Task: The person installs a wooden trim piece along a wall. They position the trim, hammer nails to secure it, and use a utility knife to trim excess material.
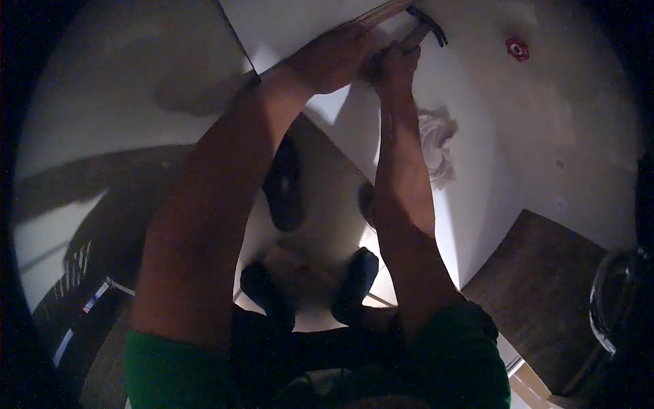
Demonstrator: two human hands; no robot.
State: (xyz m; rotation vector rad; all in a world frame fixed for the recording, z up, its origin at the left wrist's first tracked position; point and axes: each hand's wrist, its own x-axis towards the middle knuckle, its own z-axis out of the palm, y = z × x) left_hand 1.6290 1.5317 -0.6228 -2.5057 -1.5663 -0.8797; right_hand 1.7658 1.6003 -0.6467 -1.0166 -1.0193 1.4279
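Note:
At the top centre, my right hand (pixel 398 61) is closed around the handle of a hammer (pixel 428 24) with a dark head. Beside it, my left hand (pixel 347 51) reaches up toward a narrow wooden strip (pixel 385 9) at the upper edge of the view; its fingers are in shadow, and I cannot tell what they hold. Both hands are close to a pale wall or panel (pixel 470 95), with a crumpled whitish cloth or plastic (pixel 439 146) lower down beside my right forearm.
A red round valve handle (pixel 516 48) is at the upper right. My feet (pixel 354 286) show below. A dark board (pixel 524 293) with a curved metal tube (pixel 599 307) beside it sits at the lower right. Dark furniture (pixel 95 259) fills the lower left.

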